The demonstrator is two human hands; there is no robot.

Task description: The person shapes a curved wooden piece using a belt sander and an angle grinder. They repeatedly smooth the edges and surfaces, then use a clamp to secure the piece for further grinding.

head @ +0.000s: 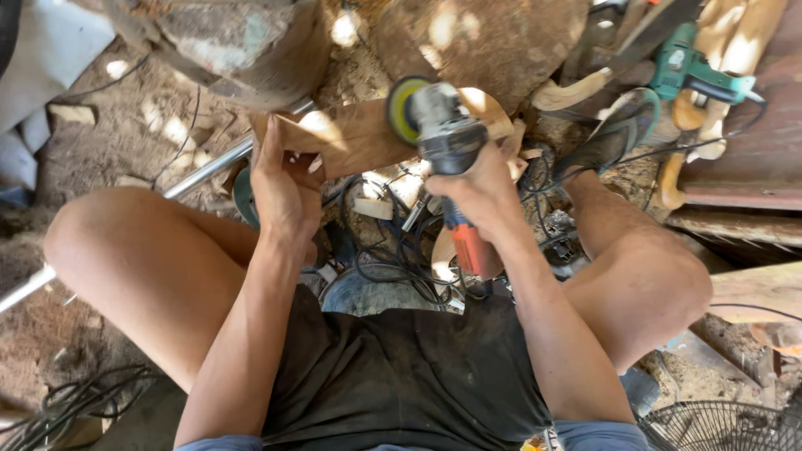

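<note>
My left hand (284, 184) grips the near edge of a flat wooden piece (359, 138) held out in front of me. My right hand (480, 188) is wrapped around an angle grinder (443, 138) with a grey head and an orange rear body. Its yellow-rimmed sanding disc (403, 108) presses against the right part of the wooden piece. I am seated with both knees spread, and the work sits between them.
A metal pipe (200, 175) runs diagonally at left. Tangled black cables (393, 259) lie under the work. A green power tool (693, 71) and curved wooden parts (576, 92) lie at upper right. A fan grille (727, 426) is at lower right. A sandal (618, 129) is on my right foot.
</note>
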